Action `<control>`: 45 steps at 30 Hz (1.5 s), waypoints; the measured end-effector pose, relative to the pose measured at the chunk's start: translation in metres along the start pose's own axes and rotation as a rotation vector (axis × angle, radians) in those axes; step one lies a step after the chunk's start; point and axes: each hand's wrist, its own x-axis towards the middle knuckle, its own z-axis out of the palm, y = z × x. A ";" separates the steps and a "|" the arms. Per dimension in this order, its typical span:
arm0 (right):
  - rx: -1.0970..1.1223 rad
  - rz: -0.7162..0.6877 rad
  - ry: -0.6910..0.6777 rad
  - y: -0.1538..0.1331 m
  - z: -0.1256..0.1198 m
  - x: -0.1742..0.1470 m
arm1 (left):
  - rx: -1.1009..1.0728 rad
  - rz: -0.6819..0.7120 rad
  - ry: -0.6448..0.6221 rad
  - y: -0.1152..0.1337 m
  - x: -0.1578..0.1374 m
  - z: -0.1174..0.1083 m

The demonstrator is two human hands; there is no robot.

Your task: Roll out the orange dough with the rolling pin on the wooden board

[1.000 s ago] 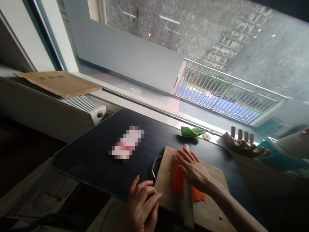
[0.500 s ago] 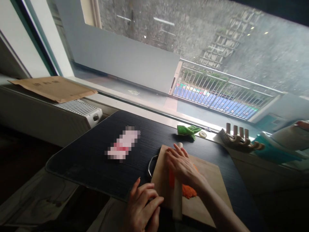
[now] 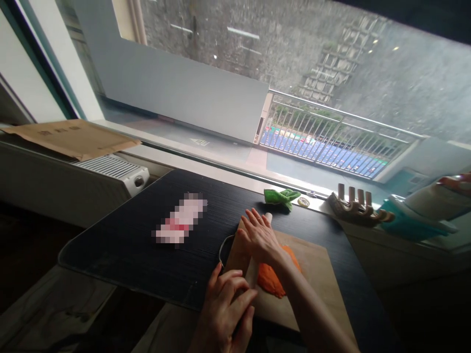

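A wooden rolling pin [image 3: 252, 274] lies across the left part of a wooden board [image 3: 318, 279]. My right hand [image 3: 259, 240] rests flat on the pin's upper part, its fingers stretched out past it to the left. Beside the pin, partly covered by my right forearm, is a flattened orange dough-like sheet [image 3: 272, 282]. My left hand [image 3: 228, 309] is at the board's near left edge with loosely bent, parted fingers. Its fingertips are close to the pin's near end; whether they touch it I cannot tell.
The dark table [image 3: 121, 245] carries a blurred pink-and-white item [image 3: 180, 218] and a green cloth [image 3: 281, 197]. A tape roll [image 3: 303, 202] and a wooden rack [image 3: 360, 211] line the window ledge. At the left, a brown envelope [image 3: 73, 139] lies on a radiator [image 3: 138, 181].
The rolling pin and my right hand have moved left across the board, uncovering more of the orange sheet. My left hand is now nearer the pin. The view has shifted slightly.
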 end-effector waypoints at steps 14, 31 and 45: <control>-0.103 0.157 0.061 0.059 0.003 -0.076 | -0.017 -0.031 -0.021 -0.011 0.023 0.019; -0.161 0.282 0.057 0.054 -0.009 -0.083 | 0.084 -0.020 -0.171 -0.041 0.032 0.007; -0.239 0.321 0.226 0.049 0.033 -0.147 | 0.169 0.159 -0.262 -0.038 0.023 0.008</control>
